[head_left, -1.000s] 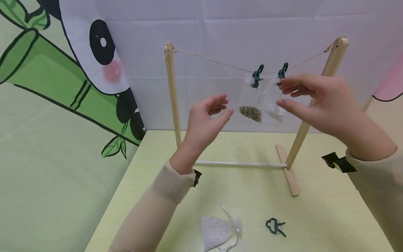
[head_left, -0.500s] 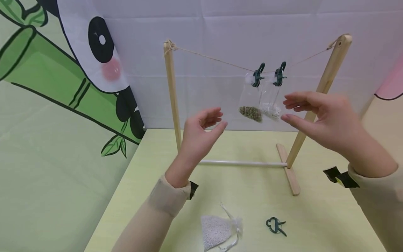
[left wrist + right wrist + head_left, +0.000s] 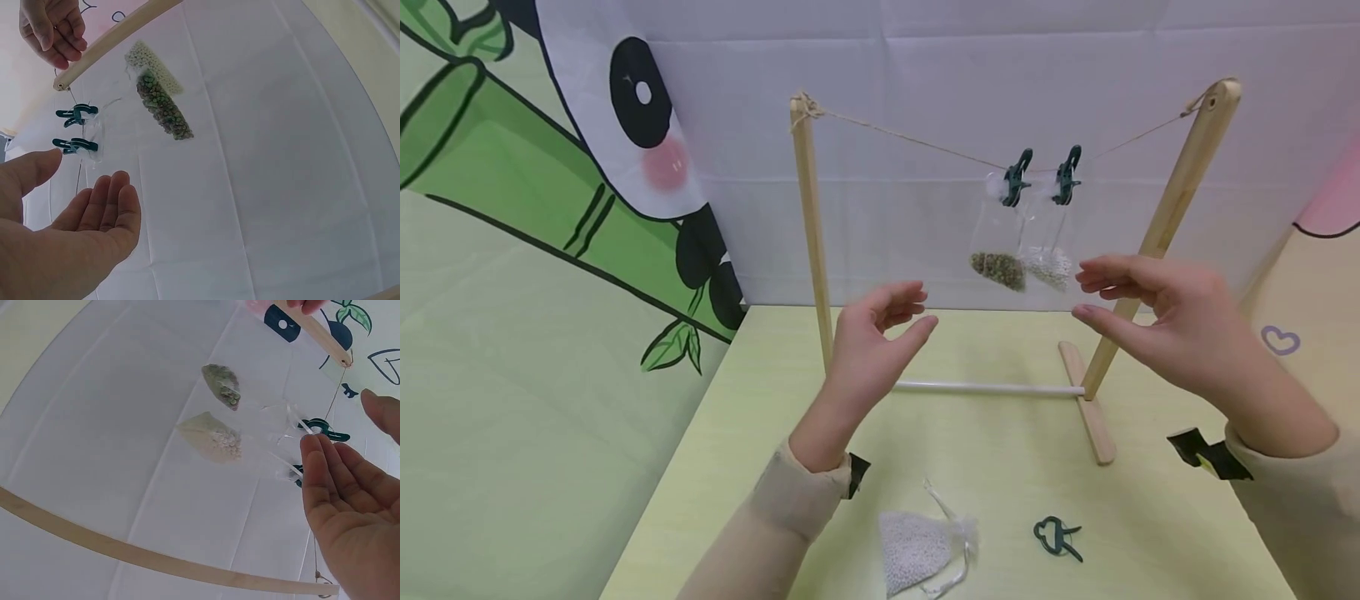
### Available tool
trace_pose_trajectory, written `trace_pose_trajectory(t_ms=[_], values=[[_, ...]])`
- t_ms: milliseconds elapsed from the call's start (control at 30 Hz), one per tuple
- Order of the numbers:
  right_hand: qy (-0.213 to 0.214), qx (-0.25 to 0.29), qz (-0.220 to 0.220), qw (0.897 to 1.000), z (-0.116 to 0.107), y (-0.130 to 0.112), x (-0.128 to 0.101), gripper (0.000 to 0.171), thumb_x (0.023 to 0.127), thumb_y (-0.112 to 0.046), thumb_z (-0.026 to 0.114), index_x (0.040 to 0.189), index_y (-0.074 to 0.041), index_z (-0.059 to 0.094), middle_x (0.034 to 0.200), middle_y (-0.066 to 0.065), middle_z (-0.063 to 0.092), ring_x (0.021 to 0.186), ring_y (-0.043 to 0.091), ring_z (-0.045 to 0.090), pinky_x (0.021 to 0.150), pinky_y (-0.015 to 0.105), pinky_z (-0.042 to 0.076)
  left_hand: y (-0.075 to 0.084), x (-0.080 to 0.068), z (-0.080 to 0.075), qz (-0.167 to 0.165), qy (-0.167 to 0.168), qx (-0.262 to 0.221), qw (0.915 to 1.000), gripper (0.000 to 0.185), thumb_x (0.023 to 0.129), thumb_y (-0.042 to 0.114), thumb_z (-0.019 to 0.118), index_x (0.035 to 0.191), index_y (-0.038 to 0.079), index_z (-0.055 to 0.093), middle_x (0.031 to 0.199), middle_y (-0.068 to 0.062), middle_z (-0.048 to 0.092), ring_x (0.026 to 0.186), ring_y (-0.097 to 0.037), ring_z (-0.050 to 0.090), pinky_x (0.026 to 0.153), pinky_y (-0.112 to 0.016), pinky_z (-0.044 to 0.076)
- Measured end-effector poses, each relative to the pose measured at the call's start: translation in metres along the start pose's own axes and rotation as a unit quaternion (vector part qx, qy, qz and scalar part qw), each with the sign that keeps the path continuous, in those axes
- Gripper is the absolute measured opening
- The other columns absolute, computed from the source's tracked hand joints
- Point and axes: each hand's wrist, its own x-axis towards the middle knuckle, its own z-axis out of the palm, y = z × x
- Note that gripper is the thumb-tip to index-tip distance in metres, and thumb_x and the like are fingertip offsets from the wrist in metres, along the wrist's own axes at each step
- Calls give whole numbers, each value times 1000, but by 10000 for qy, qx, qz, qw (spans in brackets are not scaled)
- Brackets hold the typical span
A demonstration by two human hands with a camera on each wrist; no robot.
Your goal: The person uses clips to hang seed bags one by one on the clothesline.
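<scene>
A small wooden frame point(image 3: 808, 225) carries a twine line point(image 3: 925, 148). Two dark green clips point(image 3: 1017, 177) point(image 3: 1067, 174) hang two sheer pouches from it, one with green beans point(image 3: 997, 268) point(image 3: 164, 108) point(image 3: 221, 383), one with pale grains point(image 3: 1051, 265) point(image 3: 152, 58) point(image 3: 212, 437). My left hand point(image 3: 880, 333) point(image 3: 69, 225) hovers empty, fingers relaxed, left of the pouches. My right hand point(image 3: 1150, 312) point(image 3: 350, 506) hovers empty just right of the pale pouch, below its clip. Neither hand touches anything.
On the yellow-green table point(image 3: 1150, 517) lie a white pouch of beads point(image 3: 917, 548) near the front and a loose green clip point(image 3: 1056, 536) to its right. A white backdrop point(image 3: 925, 75) stands behind; a panda-and-bamboo cloth point(image 3: 550, 208) hangs at the left.
Both hands have dropped lower and drawn back from the line. The right hand has left the right-hand clip, which stays on the twine with its pouch.
</scene>
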Motion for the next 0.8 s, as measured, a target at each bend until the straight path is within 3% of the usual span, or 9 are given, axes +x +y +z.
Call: trace_pose_trajectory(t_ms=[100, 267, 800], values=[[-11, 26, 87, 10000, 3, 3, -7, 57, 72, 16, 85, 123, -4, 71, 110, 0, 72, 97, 5, 67, 86, 16, 51, -2, -5, -1, -149, -16, 58, 9999, 35, 91, 1, 75, 125, -3, 67, 117, -14, 69, 103, -21, 66, 95, -32, 51], [-106, 58, 185, 9998, 8, 7, -18, 57, 72, 15, 85, 124, -5, 70, 111, -1, 72, 96, 5, 67, 86, 15, 51, -7, -13, -2, -288, -3, 91, 9995, 35, 90, 0, 75, 124, -2, 68, 115, -7, 69, 102, -20, 66, 95, -32, 52], [-235, 216, 814, 9962, 32, 13, -54, 48, 79, 7, 85, 121, -11, 72, 110, -4, 72, 93, 6, 67, 87, 13, 49, -23, -37, -1, -612, -120, 165, 9979, 38, 89, 0, 77, 126, -1, 68, 116, -7, 70, 104, -20, 65, 97, -40, 51]])
